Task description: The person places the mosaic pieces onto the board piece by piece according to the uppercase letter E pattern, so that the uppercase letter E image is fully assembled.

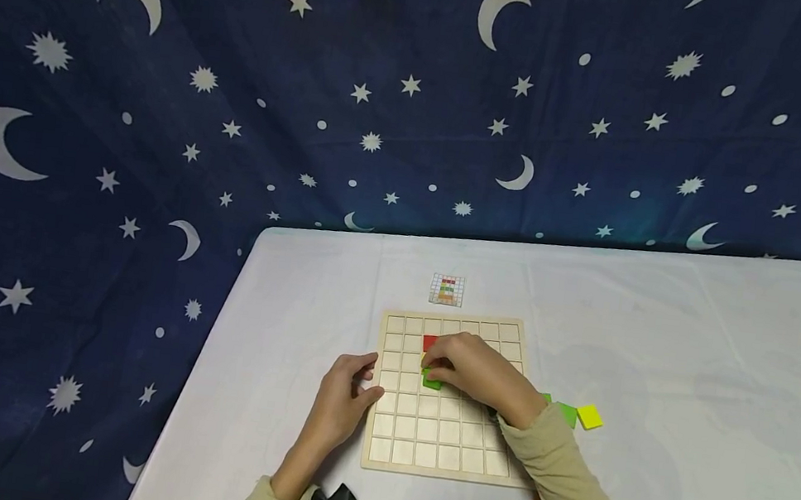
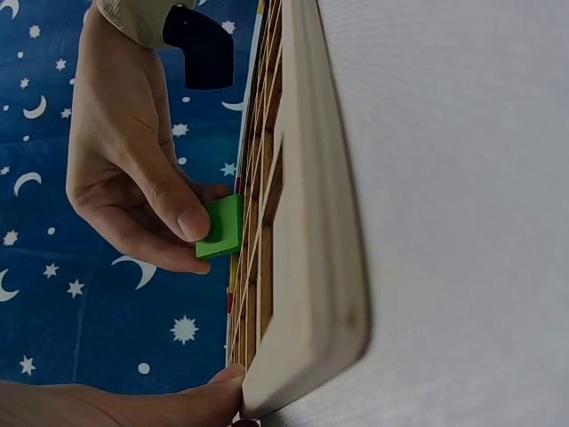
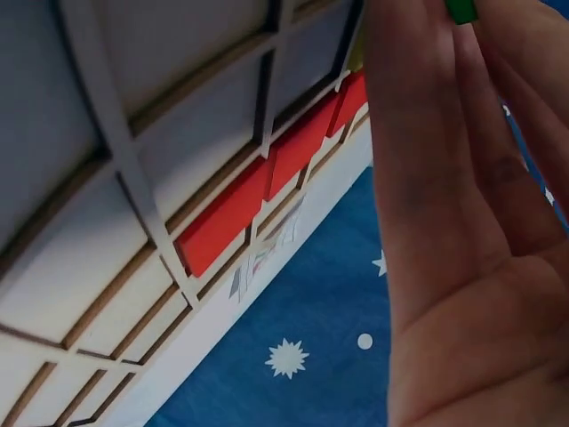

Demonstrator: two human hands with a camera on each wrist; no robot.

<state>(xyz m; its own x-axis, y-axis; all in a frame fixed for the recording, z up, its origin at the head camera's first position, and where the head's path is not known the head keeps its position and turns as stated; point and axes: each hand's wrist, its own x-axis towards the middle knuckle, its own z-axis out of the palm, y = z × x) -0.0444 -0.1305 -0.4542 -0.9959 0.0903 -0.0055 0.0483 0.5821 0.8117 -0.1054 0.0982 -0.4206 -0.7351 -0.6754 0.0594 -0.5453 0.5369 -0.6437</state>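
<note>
Over the wooden grid board [image 1: 435, 458], my right hand [image 1: 470, 367] pinches a green square tile [image 2: 224, 228] between thumb and fingers. In the left wrist view the tile is tilted close against the board's face. Red tiles [image 3: 224, 224] sit in a row of cells near the board's far side; the head view shows one red tile [image 1: 430, 344], the rest lying behind my right hand. A sliver of yellow shows beside the fingers. At the board's left edge, my left hand [image 1: 338, 402] touches the rim with thumb and fingertips spread apart.
Beyond the board lies a small card [image 1: 446, 290] printed with a coloured grid. Right of the board, by my sleeve, are a yellow tile [image 1: 589, 417] and green tiles [image 1: 567, 416]. Something orange peeks from under the right forearm. A star-patterned dark cloth [image 1: 413, 143] hangs behind the table.
</note>
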